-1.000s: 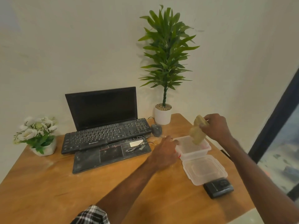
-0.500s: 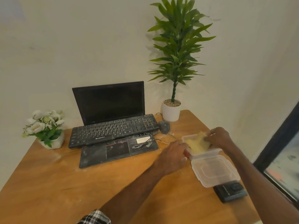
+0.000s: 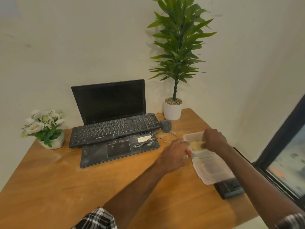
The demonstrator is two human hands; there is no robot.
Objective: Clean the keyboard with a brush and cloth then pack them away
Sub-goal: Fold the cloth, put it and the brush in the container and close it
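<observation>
Wooden table [image 3: 66, 187] is filling most of the view, sitting in a corner of plain pale walls, with a dark-framed window [image 3: 287, 162] running down the right side. Closest in, one black gadget [image 3: 229, 189] is lying at the table's right edge, with one clear lid [image 3: 212, 169] touching it just behind. Next, two hands. The left hand [image 3: 173, 154] is sitting against the near corner of the one clear box [image 3: 191, 135], with a red bit [image 3: 188, 152] poking out under it. Its fingers are hidden, so I can't tell what it's gripping. The right hand [image 3: 214, 139] is reaching down into the box, fingers curling onto the one yellow cloth [image 3: 195, 145] inside. Further back, one keyboard [image 3: 113, 129] is resting on one open laptop [image 3: 109, 101], with one mouse [image 3: 165, 125] beside it. Two plants: a flower pot [image 3: 46, 128] far left, a tall plant [image 3: 178, 47] in the corner.
</observation>
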